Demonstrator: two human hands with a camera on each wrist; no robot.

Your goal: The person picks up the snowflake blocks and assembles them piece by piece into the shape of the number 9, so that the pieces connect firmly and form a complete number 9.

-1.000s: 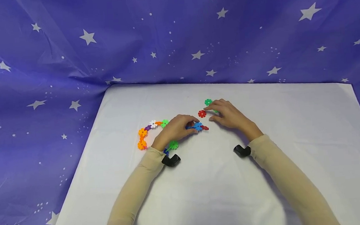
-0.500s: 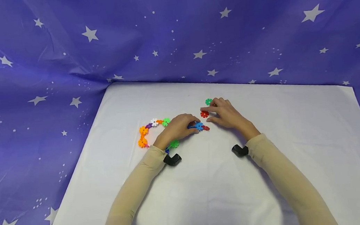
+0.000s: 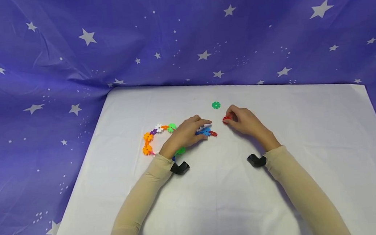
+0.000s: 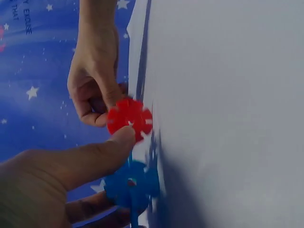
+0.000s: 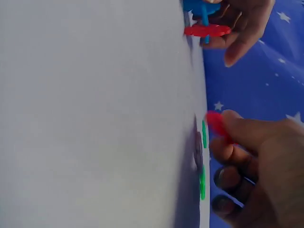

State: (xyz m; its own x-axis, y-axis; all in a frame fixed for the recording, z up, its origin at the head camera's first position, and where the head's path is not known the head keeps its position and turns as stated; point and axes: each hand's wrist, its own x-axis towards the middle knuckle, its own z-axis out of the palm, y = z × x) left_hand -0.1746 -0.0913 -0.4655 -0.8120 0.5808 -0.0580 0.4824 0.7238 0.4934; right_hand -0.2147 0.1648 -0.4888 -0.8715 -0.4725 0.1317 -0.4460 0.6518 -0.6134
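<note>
My left hand (image 3: 189, 131) holds the chain of notched plastic discs near its blue disc (image 3: 206, 131), its thumb and index finger spread at either side. A red disc (image 5: 208, 31) joins the blue one at the chain's end. Farther back, the linked discs form a curved chain with orange discs (image 3: 148, 148) and a white disc (image 3: 159, 128); my left wrist and hand hide part of it. My right hand (image 3: 244, 120) pinches a loose red disc (image 5: 216, 124) between thumb and index finger, apart from the chain.
A loose green disc (image 3: 216, 105) lies on the white cloth-covered table (image 3: 226, 195) behind the hands. Another green disc (image 5: 203, 184) shows in the right wrist view. A purple starry curtain (image 3: 182, 34) stands at the table's back and left.
My right hand has picked up the loose red disc and drawn it slightly to the right. The left hand's index finger has straightened, while the hand stays at the chain.
</note>
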